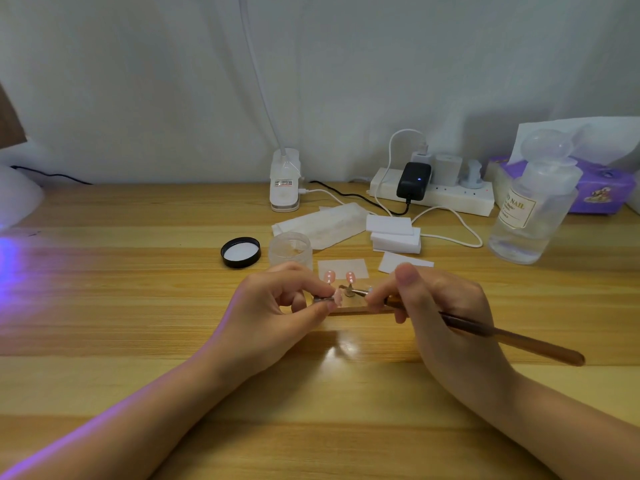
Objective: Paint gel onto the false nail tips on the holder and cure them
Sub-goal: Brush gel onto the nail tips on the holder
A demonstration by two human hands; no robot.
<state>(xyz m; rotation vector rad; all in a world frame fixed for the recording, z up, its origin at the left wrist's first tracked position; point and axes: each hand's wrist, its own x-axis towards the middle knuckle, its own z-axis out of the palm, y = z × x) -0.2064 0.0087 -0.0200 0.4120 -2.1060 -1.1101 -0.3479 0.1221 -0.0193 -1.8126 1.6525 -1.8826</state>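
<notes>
Fingers of left hand pinch small metal peg carrying pink false nail tip. Right hand fingers pinch long brown wooden-handled gel brush, bristle end at tip.

Risk: pinch slip tilts peg, gel smears onto skin. Risk: overloaded brush floods tip edges. Risk: wrist knocks low wooden holder block.

Two glossy pink nail tips stand upright on holder, between hands, on wooden tabletop. Violet glow at left edge; open clear gel jar just behind left hand.

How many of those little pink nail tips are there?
3 that I can see. Two pink tips stand upright on the holder, one left of the other. A third is pinched in the left hand. Hands may hide more.
</notes>
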